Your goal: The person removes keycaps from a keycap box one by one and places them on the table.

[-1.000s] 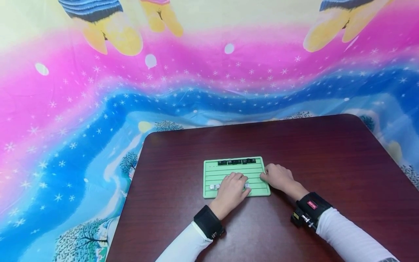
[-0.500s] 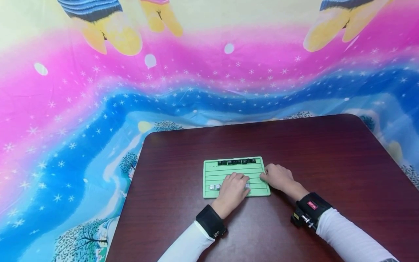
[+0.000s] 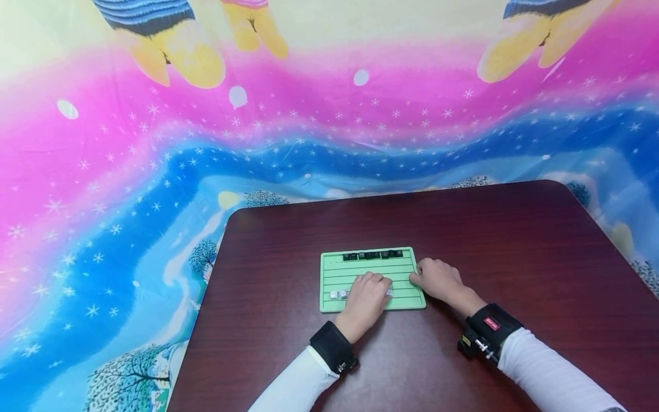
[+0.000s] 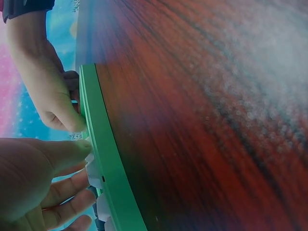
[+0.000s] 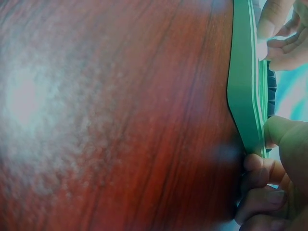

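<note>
A green grooved board [image 3: 333, 273] lies on the table. My left hand [image 3: 366, 294] is over its lower rows, hiding part of a row of small white keycap-like pieces [image 3: 333, 294]. In the left wrist view, the left thumb tip [image 4: 85, 150] meets a white piece [image 4: 94, 175], and the fingers bend in from the other side. My right hand [image 3: 437, 277] grips the board's right edge. The right wrist view has its thumb [image 5: 276, 131] over the rim and its other fingers [image 5: 262, 192] curled below. Black keycap-like pieces [image 3: 369, 255] line the top groove.
The dark red-brown table [image 3: 278, 246] reaches well beyond the board on every side, with rounded far corners. Behind it hangs a colourful printed cloth [image 3: 309, 114]. Black bands [image 3: 332, 347] with small cameras sit on both wrists.
My left hand has shifted slightly to the right over the white row, its thumb drawing in closer to the fingers. The right hand and the board stay as they were.
</note>
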`<state>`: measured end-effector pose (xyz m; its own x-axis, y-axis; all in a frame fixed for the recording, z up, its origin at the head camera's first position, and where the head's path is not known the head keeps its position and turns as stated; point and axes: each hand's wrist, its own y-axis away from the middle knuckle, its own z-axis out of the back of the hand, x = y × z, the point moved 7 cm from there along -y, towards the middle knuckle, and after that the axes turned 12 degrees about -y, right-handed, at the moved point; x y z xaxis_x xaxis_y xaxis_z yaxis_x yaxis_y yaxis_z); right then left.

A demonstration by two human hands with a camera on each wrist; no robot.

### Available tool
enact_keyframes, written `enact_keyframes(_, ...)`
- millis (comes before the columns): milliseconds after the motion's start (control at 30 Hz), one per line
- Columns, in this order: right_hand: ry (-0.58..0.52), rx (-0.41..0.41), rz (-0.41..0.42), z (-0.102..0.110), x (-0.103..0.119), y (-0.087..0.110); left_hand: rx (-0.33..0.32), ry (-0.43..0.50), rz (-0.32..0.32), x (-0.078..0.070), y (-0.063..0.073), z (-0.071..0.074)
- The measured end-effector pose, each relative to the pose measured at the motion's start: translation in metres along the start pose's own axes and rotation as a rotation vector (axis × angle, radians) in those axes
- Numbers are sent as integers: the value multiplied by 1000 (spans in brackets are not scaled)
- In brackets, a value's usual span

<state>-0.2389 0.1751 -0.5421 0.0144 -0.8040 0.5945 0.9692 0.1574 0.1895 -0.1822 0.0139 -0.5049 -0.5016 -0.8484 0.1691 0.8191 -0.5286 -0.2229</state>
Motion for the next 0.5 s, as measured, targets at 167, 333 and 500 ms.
enact_keyframes(167, -1, 4, -1, 0, 0, 0, -6, -5, -5, 0, 0, -2)
enact_keyframes(333, -2, 9, -10, -2, 0, 1, -9, 5, -8, 0, 1, -1)
enact_keyframes(500, -4, 7, -16, 0, 1, 1, -18, -8, -10, -1, 1, 0)
